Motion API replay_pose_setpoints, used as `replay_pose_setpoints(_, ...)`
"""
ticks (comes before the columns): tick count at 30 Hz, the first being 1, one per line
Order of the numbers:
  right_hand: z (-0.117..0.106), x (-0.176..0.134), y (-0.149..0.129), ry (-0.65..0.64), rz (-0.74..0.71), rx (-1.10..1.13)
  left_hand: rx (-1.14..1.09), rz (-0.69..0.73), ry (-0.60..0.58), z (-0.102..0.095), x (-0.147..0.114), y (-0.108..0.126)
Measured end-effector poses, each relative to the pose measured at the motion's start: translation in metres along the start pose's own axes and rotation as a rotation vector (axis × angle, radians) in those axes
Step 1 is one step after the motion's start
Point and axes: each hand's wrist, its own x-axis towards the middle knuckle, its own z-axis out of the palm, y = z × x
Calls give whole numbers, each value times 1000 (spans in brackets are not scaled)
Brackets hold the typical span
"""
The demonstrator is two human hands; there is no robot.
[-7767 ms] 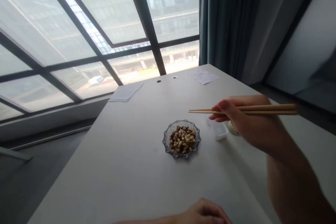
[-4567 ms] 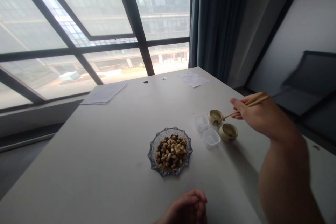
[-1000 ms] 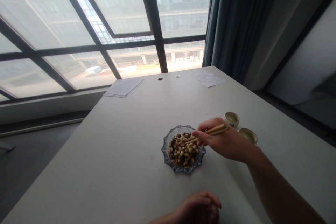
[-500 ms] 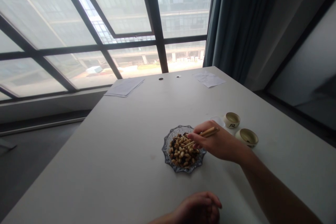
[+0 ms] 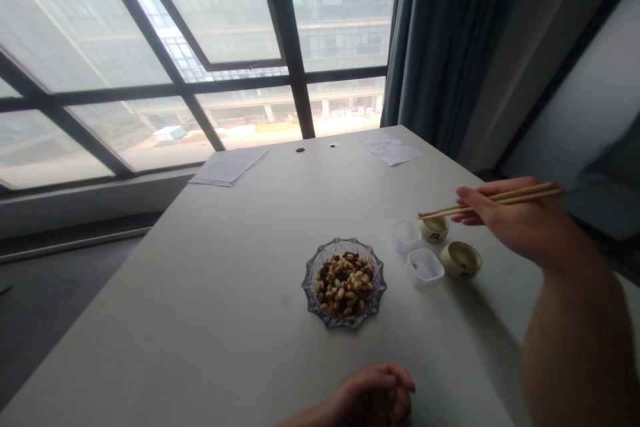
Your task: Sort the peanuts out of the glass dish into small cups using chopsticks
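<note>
My right hand [image 5: 520,227] grips a pair of wooden chopsticks [image 5: 530,192]. Their tips are over the rim of the farther small ceramic cup [image 5: 434,235]; whether they pinch something is too small to tell. Closer to me stands a second ceramic cup [image 5: 463,269]. To the left of the cups are two clear plastic containers, a farther one [image 5: 406,245] and a nearer one [image 5: 425,277] with a small bit inside. A scalloped glass bowl [image 5: 311,299] holds mixed nuts and dark pieces [image 5: 345,283]. Below it, my left hand [image 5: 375,392] rests with fingers curled in, nothing visible in them.
The white table [image 5: 200,320] reaches to the window. On its far end lie a stack of papers [image 5: 230,167] at left and a loose sheet [image 5: 393,149] at right, with two round holes between. A dark curtain [image 5: 440,47] hangs behind.
My right hand has moved right and away from the glass bowl, carrying the chopsticks to the farther cup. Both plastic containers now show. My left hand stays put.
</note>
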Motion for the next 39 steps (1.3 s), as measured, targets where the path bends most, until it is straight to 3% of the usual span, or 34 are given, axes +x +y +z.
replay_pose_setpoints(3, -4, 18, 15, 44, 52, -74, -10, 0, 4, 0, -1, 0)
replay_pose_setpoints(9, 8, 35, 34, 46, 56, -56, -19, 0, 4, 3, -3, 2)
replay_pose_setpoints(15, 12, 21, 16, 31, -40, 29, -26, 3, 1, 2, -1, 0)
replay_pose_setpoints(18, 20, 0, -8, -121, -63, 120, -22, -5, 2, 1, -1, 0)
replay_pose_setpoints(22, 40, -28, -34, -486, -150, 142, -8, -13, 6, 1, -2, 0)
replay_pose_setpoints(24, 52, -36, -41, -597, -194, 122, -3, -13, 12, 1, -2, 0)
replay_pose_setpoints(30, 80, -39, -39, -664, -316, -3, 9, -22, 27, 6, -2, 3)
replay_pose_setpoints(39, 86, -45, -39, -733, -125, 78, 2, -21, 41, 11, -2, 4)
